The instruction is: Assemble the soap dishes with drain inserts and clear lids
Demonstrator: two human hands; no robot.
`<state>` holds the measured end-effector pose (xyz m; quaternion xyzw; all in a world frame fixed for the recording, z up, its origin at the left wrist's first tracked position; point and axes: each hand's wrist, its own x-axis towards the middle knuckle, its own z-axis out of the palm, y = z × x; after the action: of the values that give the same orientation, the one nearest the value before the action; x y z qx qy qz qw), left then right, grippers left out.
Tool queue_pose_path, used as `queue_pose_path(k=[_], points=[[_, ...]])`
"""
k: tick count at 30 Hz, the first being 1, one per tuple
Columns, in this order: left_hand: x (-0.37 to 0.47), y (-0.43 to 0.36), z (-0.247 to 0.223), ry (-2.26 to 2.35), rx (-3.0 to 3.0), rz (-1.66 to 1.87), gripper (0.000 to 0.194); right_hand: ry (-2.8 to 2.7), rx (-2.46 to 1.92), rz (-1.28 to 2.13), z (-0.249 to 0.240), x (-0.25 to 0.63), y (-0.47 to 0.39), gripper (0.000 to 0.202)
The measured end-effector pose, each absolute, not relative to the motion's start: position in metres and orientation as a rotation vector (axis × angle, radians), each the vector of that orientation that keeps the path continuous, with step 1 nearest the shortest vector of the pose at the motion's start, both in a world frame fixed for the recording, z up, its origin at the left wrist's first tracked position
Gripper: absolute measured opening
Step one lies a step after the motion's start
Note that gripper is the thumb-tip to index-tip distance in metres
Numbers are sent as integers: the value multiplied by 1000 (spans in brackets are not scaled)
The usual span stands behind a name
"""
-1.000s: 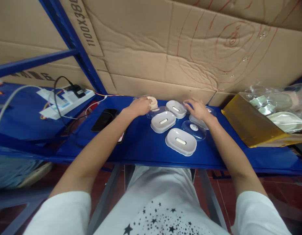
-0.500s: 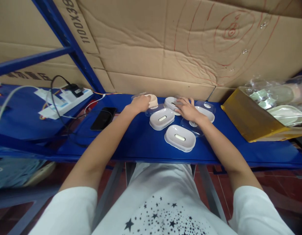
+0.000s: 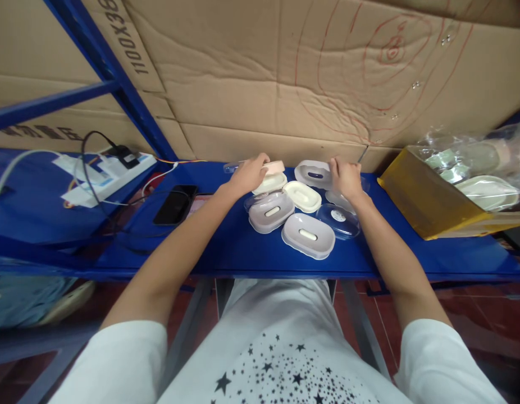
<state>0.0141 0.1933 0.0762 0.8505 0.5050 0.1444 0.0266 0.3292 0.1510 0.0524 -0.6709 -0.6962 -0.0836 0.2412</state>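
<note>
My left hand (image 3: 250,174) is closed round a peach-coloured dish (image 3: 275,167), above a cream dish (image 3: 270,183). My right hand (image 3: 345,177) grips the right end of a pale grey dish (image 3: 314,173), which is tilted up with a dark oval slot showing. Between the hands lies a cream oval dish (image 3: 302,196). Nearer me are two greyish-white dishes, one at the left (image 3: 271,212) and one at the front (image 3: 308,236), each with a cream bar in its centre. A clear lid with a round label (image 3: 338,221) lies beside them.
A cardboard box (image 3: 432,196) with plastic-wrapped dishes stands at the right. At the left are a black phone (image 3: 174,205), cables and a white power strip (image 3: 110,179). Cardboard (image 3: 243,101) lines the back of the blue table (image 3: 226,247), beside a blue frame post.
Cream dishes now show in the middle. The grey dish at the back has been tilted up by my right hand, which moved right. My left hand has shifted slightly right with the peach dish.
</note>
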Motion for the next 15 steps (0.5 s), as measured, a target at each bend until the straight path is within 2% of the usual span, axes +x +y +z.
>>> queue_pose_path(k=[4, 7, 11, 15], points=[[22, 158, 84, 1500, 2736, 439, 37, -1690, -2070, -262, 60, 341, 145, 57], [21, 108, 83, 1358, 2821, 374, 31, -1729, -2184, -184, 75, 363, 130, 51], [12, 50, 69, 1253, 2936, 236, 25, -1946, -2243, 159, 89, 403, 102, 36], [9, 37, 54, 1307, 2987, 83, 28, -2138, -2199, 468, 79, 417, 90, 27]])
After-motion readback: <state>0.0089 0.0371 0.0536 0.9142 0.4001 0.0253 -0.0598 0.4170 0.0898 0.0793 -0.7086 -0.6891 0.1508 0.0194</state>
